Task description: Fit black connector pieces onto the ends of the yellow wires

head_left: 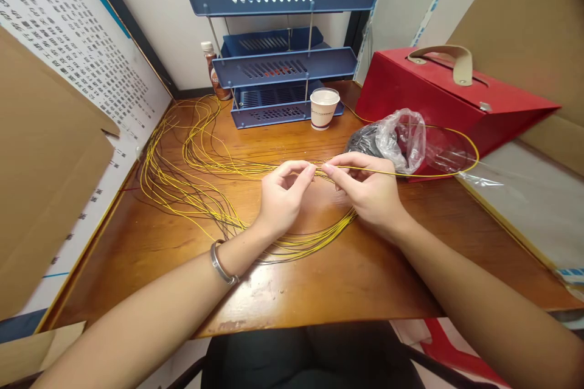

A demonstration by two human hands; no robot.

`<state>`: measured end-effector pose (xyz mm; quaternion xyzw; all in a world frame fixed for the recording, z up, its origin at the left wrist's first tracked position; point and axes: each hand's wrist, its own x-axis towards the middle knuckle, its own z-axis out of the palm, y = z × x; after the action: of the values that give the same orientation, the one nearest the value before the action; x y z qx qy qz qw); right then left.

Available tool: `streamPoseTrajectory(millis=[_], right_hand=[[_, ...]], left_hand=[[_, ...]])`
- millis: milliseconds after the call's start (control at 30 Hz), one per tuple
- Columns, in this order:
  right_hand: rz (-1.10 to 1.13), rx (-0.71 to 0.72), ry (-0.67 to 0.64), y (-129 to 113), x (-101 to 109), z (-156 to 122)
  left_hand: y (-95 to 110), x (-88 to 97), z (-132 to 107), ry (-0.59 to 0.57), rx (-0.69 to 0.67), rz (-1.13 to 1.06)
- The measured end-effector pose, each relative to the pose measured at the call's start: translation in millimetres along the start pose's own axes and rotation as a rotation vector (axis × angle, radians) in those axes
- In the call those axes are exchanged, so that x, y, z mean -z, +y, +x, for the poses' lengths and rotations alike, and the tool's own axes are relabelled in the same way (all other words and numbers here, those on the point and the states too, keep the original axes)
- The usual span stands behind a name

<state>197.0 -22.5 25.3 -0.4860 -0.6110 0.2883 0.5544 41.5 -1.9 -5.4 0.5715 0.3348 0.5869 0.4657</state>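
Observation:
My left hand [285, 194] and my right hand [367, 188] meet over the middle of the wooden desk, fingertips almost touching. My right thumb and fingers pinch a yellow wire [426, 175], which loops out to the right and curves back behind. The left thumb and index finger are pressed together at the same wire line; what exactly lies between them is too small to make out. Beneath and left of both hands spreads a long bundle of thin yellow and dark wires [310, 248], coiled in loose loops toward the left wall.
Behind stand a blue tiered rack [285, 67], a paper cup [322, 110] and a brown bottle [214, 76]. To the right, a plastic bag [399, 140] of dark pieces rests against a red box [415, 85] with a tan handle. Cardboard panels [50, 164] flank the desk [260, 301].

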Motion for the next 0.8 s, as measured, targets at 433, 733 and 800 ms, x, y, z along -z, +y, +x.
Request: streamPoseTrajectory(millis=[433, 733, 800], right_hand=[[0.026, -0.037, -0.053, 0.5, 2.8, 1.2], [0.051, -0.043, -0.056, 1.1, 3.4, 2.1], [0.052, -0.047, -0.057, 1.0, 3.6, 2.3]], left_hand=[[1.3, 0.4, -0.4, -0.083, 0.004, 0.013], [-1.5, 1.7, -2.0, -0.135, -0.003, 0.069], [-0.9, 1.2, -2.0, -0.134, -0.004, 0.073]])
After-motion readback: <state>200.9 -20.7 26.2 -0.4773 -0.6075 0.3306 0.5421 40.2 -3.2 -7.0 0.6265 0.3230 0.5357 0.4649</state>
